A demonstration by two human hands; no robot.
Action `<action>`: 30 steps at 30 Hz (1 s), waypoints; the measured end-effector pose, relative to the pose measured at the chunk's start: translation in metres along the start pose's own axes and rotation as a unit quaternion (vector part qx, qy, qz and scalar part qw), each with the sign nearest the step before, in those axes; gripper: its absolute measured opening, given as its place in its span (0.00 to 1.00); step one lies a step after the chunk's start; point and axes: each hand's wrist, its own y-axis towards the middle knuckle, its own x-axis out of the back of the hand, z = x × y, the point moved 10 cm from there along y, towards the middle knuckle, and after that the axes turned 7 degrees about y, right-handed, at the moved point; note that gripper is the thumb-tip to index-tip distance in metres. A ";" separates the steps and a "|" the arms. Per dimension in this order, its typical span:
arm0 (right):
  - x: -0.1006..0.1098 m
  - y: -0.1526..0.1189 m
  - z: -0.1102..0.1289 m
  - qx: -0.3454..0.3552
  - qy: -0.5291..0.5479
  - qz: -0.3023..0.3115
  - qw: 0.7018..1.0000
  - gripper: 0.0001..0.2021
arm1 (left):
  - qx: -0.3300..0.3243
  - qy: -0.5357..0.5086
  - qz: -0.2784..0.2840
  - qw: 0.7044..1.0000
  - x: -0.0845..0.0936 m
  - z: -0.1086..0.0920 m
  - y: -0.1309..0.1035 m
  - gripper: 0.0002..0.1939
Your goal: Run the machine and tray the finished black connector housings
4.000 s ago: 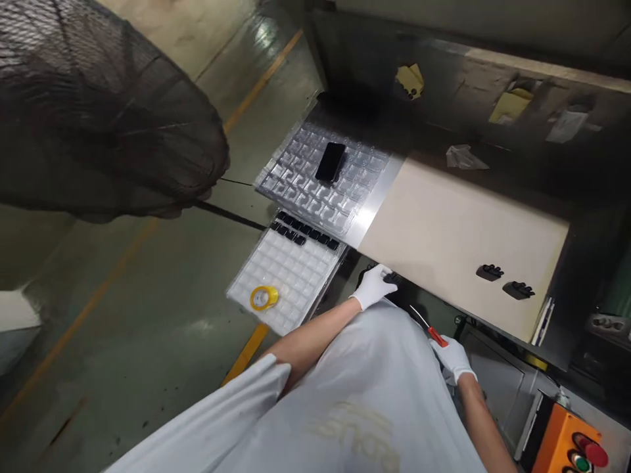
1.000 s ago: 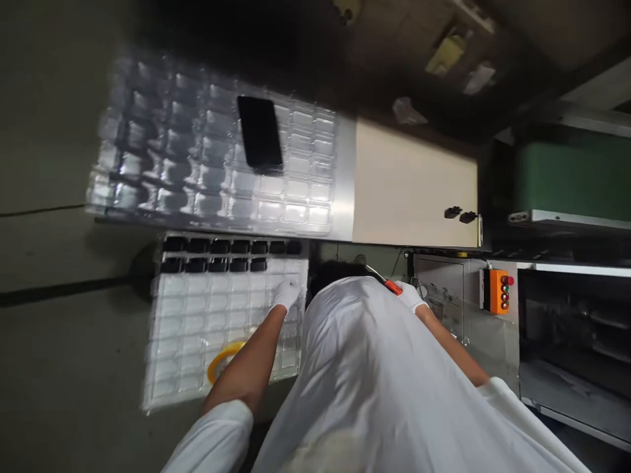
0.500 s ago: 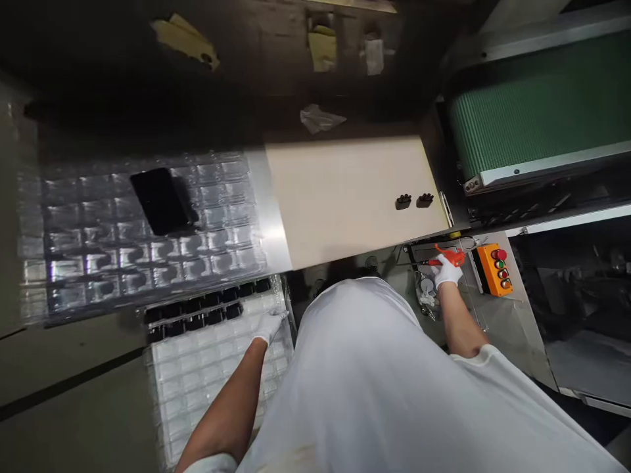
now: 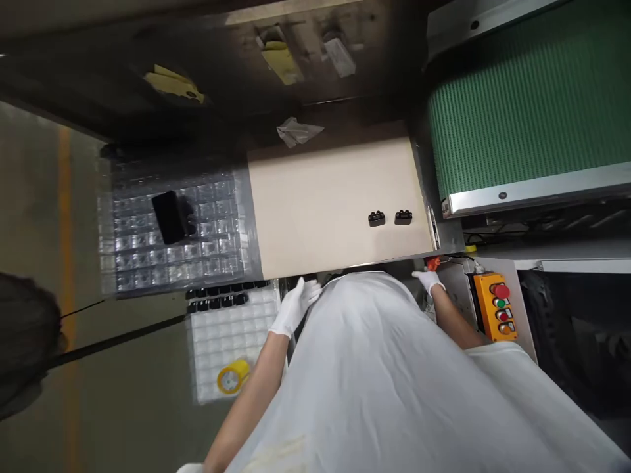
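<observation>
My left hand [image 4: 297, 307], in a white glove, is raised beside the front edge of the bench with its fingers apart and nothing in it. Left of it lies a white tray [image 4: 227, 341] with black parts [image 4: 217, 303] in its top rows and a yellow tape roll [image 4: 233, 376] on it. My right hand [image 4: 430, 280], also gloved, is by the orange-red air gun [image 4: 432, 263] at the bench's right corner, its fingers apart from the gun. Two small black parts [image 4: 376, 219] [image 4: 403, 217] stand on the beige board [image 4: 325, 197].
A clear tray [image 4: 207, 246] bears a black phone-like object [image 4: 169, 217] at the left. A green conveyor [image 4: 532, 105] is at the upper right, above an orange button box [image 4: 495, 307]. A dark rounded shape [image 4: 27, 341] stands at the far left.
My left hand has left the white tray and moved right, toward the bench edge. My right hand has let go of the air gun. The view has shifted, and the tape roll now shows.
</observation>
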 end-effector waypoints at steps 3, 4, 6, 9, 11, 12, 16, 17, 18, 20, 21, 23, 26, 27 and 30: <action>-0.015 -0.020 0.013 -0.023 0.005 0.113 0.993 0.20 | -0.058 -0.202 0.115 0.971 -0.054 -0.069 -0.051 0.46; -0.019 -0.029 0.022 -0.025 0.010 0.146 0.989 0.20 | -0.073 -0.253 0.156 0.952 -0.074 -0.095 -0.069 0.47; -0.023 -0.052 0.052 -0.016 0.044 0.202 0.978 0.23 | -0.087 -0.300 0.222 0.924 -0.110 -0.138 -0.100 0.50; -0.021 -0.102 0.124 0.028 0.183 0.280 0.942 0.38 | -0.085 -0.290 0.310 0.902 -0.157 -0.179 -0.135 0.53; -0.017 -0.141 0.180 0.061 0.338 0.336 0.877 0.44 | -0.082 -0.267 0.363 0.889 -0.179 -0.195 -0.151 0.54; -0.016 -0.160 0.204 0.068 0.398 0.365 0.839 0.44 | -0.081 -0.257 0.385 0.883 -0.187 -0.201 -0.156 0.54; -0.021 -0.208 0.254 0.068 0.496 0.425 0.754 0.42 | -0.089 -0.223 0.441 0.865 -0.201 -0.221 -0.164 0.53; -0.024 -0.213 0.258 0.067 0.501 0.427 0.750 0.42 | -0.094 -0.217 0.448 0.862 -0.202 -0.226 -0.165 0.53; -0.027 -0.218 0.259 0.067 0.504 0.426 0.748 0.43 | -0.099 -0.214 0.455 0.859 -0.203 -0.230 -0.165 0.52; -0.035 -0.225 0.261 0.070 0.507 0.424 0.747 0.43 | -0.110 -0.212 0.467 0.851 -0.203 -0.238 -0.165 0.49; -0.039 -0.228 0.262 0.072 0.507 0.425 0.746 0.43 | -0.116 -0.211 0.475 0.847 -0.201 -0.242 -0.165 0.48; -0.050 -0.235 0.268 0.080 0.507 0.432 0.742 0.43 | -0.128 -0.207 0.490 0.837 -0.196 -0.249 -0.165 0.46; -0.070 -0.247 0.281 0.097 0.499 0.456 0.730 0.43 | -0.163 -0.183 0.503 0.829 -0.181 -0.260 -0.163 0.41; -0.078 -0.250 0.285 0.103 0.495 0.463 0.728 0.44 | -0.183 -0.169 0.499 0.830 -0.175 -0.264 -0.163 0.37; -0.102 -0.258 0.292 0.113 0.483 0.468 0.731 0.45 | -0.266 -0.092 0.453 0.846 -0.156 -0.279 -0.163 0.27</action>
